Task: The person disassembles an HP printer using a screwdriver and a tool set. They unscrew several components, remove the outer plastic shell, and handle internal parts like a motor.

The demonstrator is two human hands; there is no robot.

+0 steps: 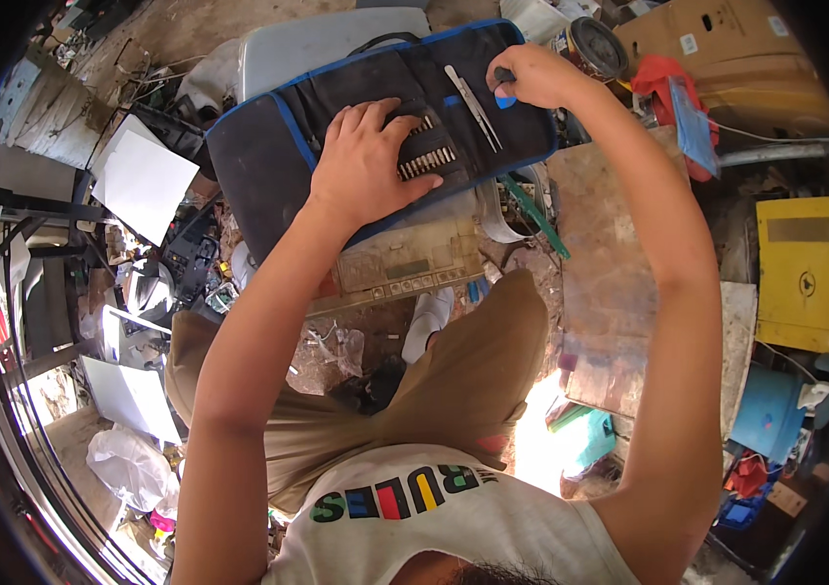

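Note:
A black tool roll with blue edging lies unrolled in front of me. My left hand rests on it with fingers spread, partly covering rows of small metal screwdriver bits. At the roll's far right, my right hand is closed around a small black-and-blue tool handle; fingers hide the rest of it. Silver tweezers lie slanted on the roll between my two hands, nearer the right one.
The roll lies over a clear plastic organizer box. Beside it are a green-handled tool and a wooden board. Clutter surrounds me: white sheets, a yellow case, a blue container, cardboard boxes.

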